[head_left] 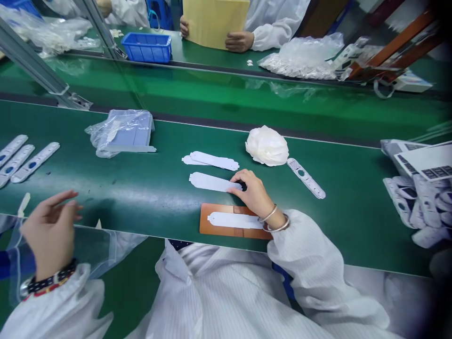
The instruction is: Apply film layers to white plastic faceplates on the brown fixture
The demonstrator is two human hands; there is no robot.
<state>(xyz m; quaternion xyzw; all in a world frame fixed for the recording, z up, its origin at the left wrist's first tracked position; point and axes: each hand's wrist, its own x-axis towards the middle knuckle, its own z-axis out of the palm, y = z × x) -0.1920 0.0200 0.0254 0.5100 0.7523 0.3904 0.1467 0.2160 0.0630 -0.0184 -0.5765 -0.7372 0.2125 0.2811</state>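
My right hand [252,190] pinches the right end of a long white flat strip [212,182] that lies on the green bench. Just beyond it lie two more white strips [215,161], partly overlapping. Below my right wrist, another white strip [233,220] rests on an orange-brown block [219,230], its right end hidden by the wrist. My left hand [52,226] is raised over the bench's near left edge, fingers apart, with nothing in it. Past my right hand are a crumpled white wad [267,146] and a white remote-control shell [306,178].
Several remote-control shells [35,162] lie at the left, and more are piled [423,202] at the right. A bagged grey-blue tray [132,129] sits back left. Across the green belt [197,92], a co-worker's hands hold a yellow sheet [215,21] near a blue bin [146,47].
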